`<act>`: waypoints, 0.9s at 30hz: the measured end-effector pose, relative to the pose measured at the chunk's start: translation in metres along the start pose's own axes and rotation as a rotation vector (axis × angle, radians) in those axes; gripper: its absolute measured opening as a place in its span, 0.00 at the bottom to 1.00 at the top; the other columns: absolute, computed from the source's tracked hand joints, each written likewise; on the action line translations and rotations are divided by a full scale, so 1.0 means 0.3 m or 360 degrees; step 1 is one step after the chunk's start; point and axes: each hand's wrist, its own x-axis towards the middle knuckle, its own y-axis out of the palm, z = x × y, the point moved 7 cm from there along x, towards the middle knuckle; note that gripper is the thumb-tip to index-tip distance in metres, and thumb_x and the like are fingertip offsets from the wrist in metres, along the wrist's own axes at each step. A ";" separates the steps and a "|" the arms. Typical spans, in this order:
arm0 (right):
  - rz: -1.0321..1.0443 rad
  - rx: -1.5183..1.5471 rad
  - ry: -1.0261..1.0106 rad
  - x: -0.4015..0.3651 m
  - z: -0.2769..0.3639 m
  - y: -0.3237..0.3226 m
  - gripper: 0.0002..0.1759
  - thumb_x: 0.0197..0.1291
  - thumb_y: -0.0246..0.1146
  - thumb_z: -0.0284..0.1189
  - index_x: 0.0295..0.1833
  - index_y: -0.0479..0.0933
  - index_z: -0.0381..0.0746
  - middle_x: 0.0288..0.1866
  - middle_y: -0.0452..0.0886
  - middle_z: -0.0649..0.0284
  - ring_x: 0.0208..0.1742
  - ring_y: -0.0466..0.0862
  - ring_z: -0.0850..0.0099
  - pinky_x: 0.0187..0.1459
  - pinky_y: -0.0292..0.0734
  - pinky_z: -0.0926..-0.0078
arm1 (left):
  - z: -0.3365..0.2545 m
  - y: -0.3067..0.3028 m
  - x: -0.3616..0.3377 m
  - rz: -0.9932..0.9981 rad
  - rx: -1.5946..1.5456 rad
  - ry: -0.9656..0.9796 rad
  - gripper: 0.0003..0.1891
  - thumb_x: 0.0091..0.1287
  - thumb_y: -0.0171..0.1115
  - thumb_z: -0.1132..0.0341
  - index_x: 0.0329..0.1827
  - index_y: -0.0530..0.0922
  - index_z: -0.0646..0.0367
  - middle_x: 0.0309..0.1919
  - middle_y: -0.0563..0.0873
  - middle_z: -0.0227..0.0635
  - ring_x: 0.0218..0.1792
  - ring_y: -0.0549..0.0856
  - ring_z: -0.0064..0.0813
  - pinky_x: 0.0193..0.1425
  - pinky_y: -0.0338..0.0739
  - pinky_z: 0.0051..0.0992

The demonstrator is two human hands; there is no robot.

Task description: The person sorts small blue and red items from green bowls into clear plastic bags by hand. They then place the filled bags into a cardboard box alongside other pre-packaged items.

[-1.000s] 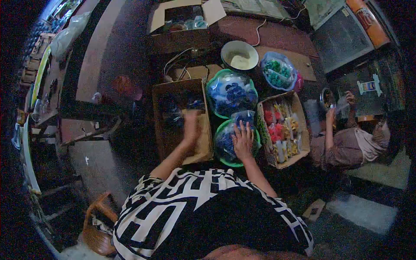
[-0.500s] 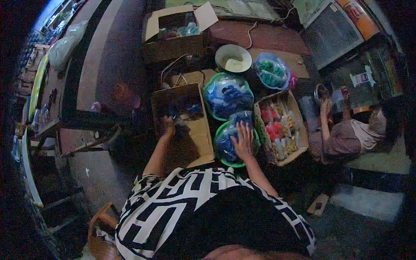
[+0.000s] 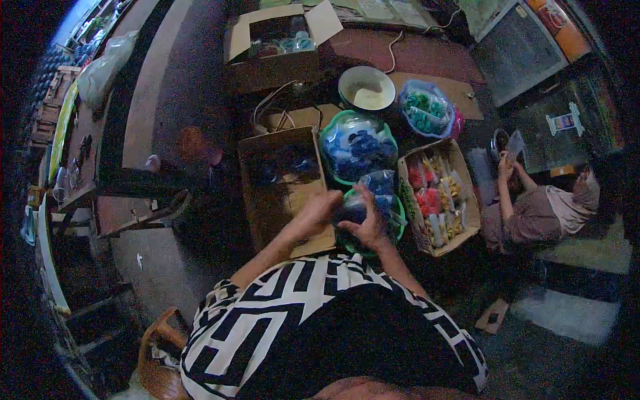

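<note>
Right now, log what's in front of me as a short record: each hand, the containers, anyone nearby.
Left hand: blurred, beside the lower green basin; grip unclear
Right hand: over the lower green basin, thumb and fingers spread
Lower green basin: blue contents, partly hidden by the hands
Upper green basin: blue pieces, clear plastic
Left carton: dark items toward the far end
Right carton: red and yellow items, some in clear packaging
Nearby: a co-worker on the right

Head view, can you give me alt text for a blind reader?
A person's left hand and right hand are close together over a green basin holding blue items, between two cardboard boxes. Another person is at far right.
</note>
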 end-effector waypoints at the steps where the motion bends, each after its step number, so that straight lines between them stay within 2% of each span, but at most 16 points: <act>1: 0.0005 0.0000 -0.0002 0.009 0.009 -0.014 0.36 0.47 0.66 0.38 0.60 0.61 0.38 0.60 0.65 0.54 0.61 0.65 0.60 0.59 0.60 0.65 | -0.087 0.050 -0.011 0.0155 0.0086 -0.0027 0.14 0.63 0.46 0.62 0.44 0.75 0.61 0.37 0.79 0.31 0.36 0.76 0.24 0.44 0.70 0.25; 3: 0.0300 0.0068 0.0501 0.005 -0.066 -0.017 0.28 0.47 0.66 0.33 0.55 0.66 0.40 0.51 0.73 0.55 0.53 0.73 0.63 0.53 0.66 0.69 | -0.154 0.081 -0.015 0.0306 0.0165 -0.0053 0.14 0.64 0.45 0.63 0.46 0.74 0.60 0.39 0.79 0.32 0.38 0.75 0.24 0.45 0.69 0.25; 4: 0.0205 0.0119 0.0532 0.002 -0.094 -0.031 0.22 0.49 0.65 0.31 0.50 0.68 0.41 0.41 0.76 0.57 0.44 0.76 0.65 0.47 0.69 0.72 | -0.156 0.052 -0.002 0.0120 -0.0199 -0.0147 0.11 0.60 0.51 0.66 0.43 0.73 0.61 0.36 0.78 0.39 0.36 0.76 0.33 0.41 0.70 0.31; 5: 0.0207 0.0118 0.0526 -0.004 -0.114 -0.044 0.22 0.49 0.65 0.31 0.50 0.68 0.41 0.41 0.76 0.57 0.44 0.76 0.65 0.47 0.69 0.72 | -0.148 0.027 0.012 -0.0070 -0.0557 -0.0237 0.10 0.56 0.58 0.70 0.41 0.73 0.62 0.33 0.77 0.46 0.33 0.78 0.42 0.36 0.70 0.36; 6: 0.0103 0.0033 0.0513 -0.007 -0.135 -0.077 0.21 0.49 0.64 0.31 0.49 0.68 0.41 0.39 0.76 0.57 0.43 0.76 0.65 0.46 0.69 0.72 | -0.022 -0.030 0.044 -0.0132 -0.0458 -0.0068 0.16 0.54 0.61 0.67 0.45 0.72 0.62 0.34 0.77 0.45 0.37 0.78 0.40 0.39 0.71 0.35; 8: -0.0034 -0.0079 0.0492 -0.019 -0.218 -0.121 0.19 0.52 0.62 0.31 0.49 0.68 0.38 0.40 0.75 0.55 0.41 0.76 0.63 0.44 0.70 0.70 | 0.374 -0.207 0.123 -0.0538 -0.0577 0.0032 0.15 0.54 0.62 0.68 0.43 0.72 0.64 0.36 0.76 0.47 0.39 0.77 0.42 0.41 0.70 0.35; 9: -0.0039 -0.0082 0.0496 -0.031 -0.278 -0.122 0.19 0.52 0.62 0.31 0.49 0.68 0.38 0.40 0.75 0.55 0.41 0.76 0.63 0.44 0.70 0.70 | 0.343 -0.307 0.087 -0.0685 0.0171 -0.0001 0.14 0.53 0.61 0.70 0.42 0.72 0.65 0.36 0.76 0.48 0.40 0.75 0.45 0.43 0.70 0.37; 10: -0.0050 -0.0243 0.0502 -0.048 -0.336 -0.126 0.20 0.53 0.62 0.32 0.49 0.67 0.37 0.42 0.73 0.54 0.43 0.75 0.62 0.45 0.69 0.69 | 0.116 -0.373 0.015 -0.1141 0.1110 0.0356 0.14 0.53 0.60 0.72 0.42 0.72 0.64 0.35 0.76 0.49 0.39 0.74 0.49 0.43 0.69 0.38; 11: -0.0060 -0.0403 0.0508 -0.063 -0.382 -0.128 0.20 0.53 0.61 0.34 0.50 0.66 0.36 0.45 0.71 0.53 0.45 0.74 0.60 0.47 0.68 0.68 | 0.238 -0.448 0.036 -0.1024 0.1081 -0.0018 0.15 0.52 0.61 0.71 0.43 0.71 0.63 0.36 0.76 0.49 0.39 0.74 0.48 0.42 0.69 0.39; 12: -0.0063 -0.0406 0.0516 -0.068 -0.418 -0.125 0.20 0.53 0.61 0.34 0.50 0.66 0.36 0.45 0.71 0.53 0.45 0.74 0.60 0.47 0.68 0.68 | 0.368 -0.508 0.045 -0.1070 0.1200 0.0056 0.15 0.54 0.60 0.67 0.43 0.71 0.63 0.36 0.75 0.49 0.39 0.74 0.49 0.43 0.69 0.39; 13: -0.0043 -0.0528 0.0485 -0.069 -0.442 -0.122 0.22 0.54 0.60 0.35 0.51 0.65 0.36 0.46 0.69 0.52 0.47 0.72 0.59 0.48 0.67 0.66 | 0.689 -0.606 0.053 -0.1484 0.0502 0.0078 0.14 0.58 0.55 0.62 0.43 0.72 0.61 0.39 0.75 0.49 0.42 0.75 0.48 0.44 0.70 0.40; 15: -0.0015 -0.0646 0.0458 -0.058 -0.441 -0.122 0.24 0.54 0.60 0.36 0.53 0.64 0.36 0.47 0.67 0.52 0.49 0.70 0.57 0.50 0.65 0.65 | 0.760 -0.647 0.073 -0.1374 0.1160 -0.0234 0.14 0.58 0.54 0.62 0.43 0.72 0.61 0.39 0.75 0.48 0.42 0.75 0.48 0.44 0.70 0.40; 16: 0.0019 -0.0785 0.0402 -0.051 -0.420 -0.126 0.26 0.53 0.60 0.38 0.55 0.63 0.36 0.47 0.67 0.52 0.50 0.69 0.57 0.52 0.64 0.65 | 0.766 -0.653 0.085 -0.1304 0.1293 -0.0316 0.14 0.58 0.54 0.62 0.43 0.72 0.61 0.39 0.75 0.48 0.41 0.75 0.48 0.44 0.70 0.40; 18: 0.0053 -0.0928 0.0342 -0.037 -0.399 -0.128 0.29 0.52 0.61 0.39 0.56 0.62 0.37 0.47 0.67 0.52 0.51 0.68 0.56 0.53 0.63 0.64 | 0.784 -0.668 0.114 -0.1196 0.1365 -0.0386 0.14 0.59 0.54 0.61 0.43 0.72 0.61 0.39 0.75 0.48 0.41 0.75 0.48 0.44 0.70 0.40; 23: 0.0032 -0.0522 0.0577 -0.018 -0.394 -0.147 0.36 0.49 0.64 0.39 0.61 0.59 0.38 0.48 0.67 0.54 0.52 0.69 0.59 0.53 0.64 0.65 | 0.827 -0.692 0.151 -0.1027 0.1446 -0.0426 0.14 0.59 0.53 0.60 0.43 0.72 0.60 0.40 0.76 0.48 0.41 0.76 0.47 0.44 0.70 0.40; 27: 0.0070 -0.0518 0.0609 -0.004 -0.376 -0.154 0.36 0.48 0.65 0.38 0.61 0.59 0.38 0.49 0.67 0.54 0.53 0.68 0.60 0.54 0.63 0.66 | 0.849 -0.690 0.164 -0.0933 0.1496 -0.0371 0.14 0.60 0.52 0.60 0.42 0.72 0.60 0.40 0.76 0.47 0.41 0.76 0.47 0.44 0.71 0.39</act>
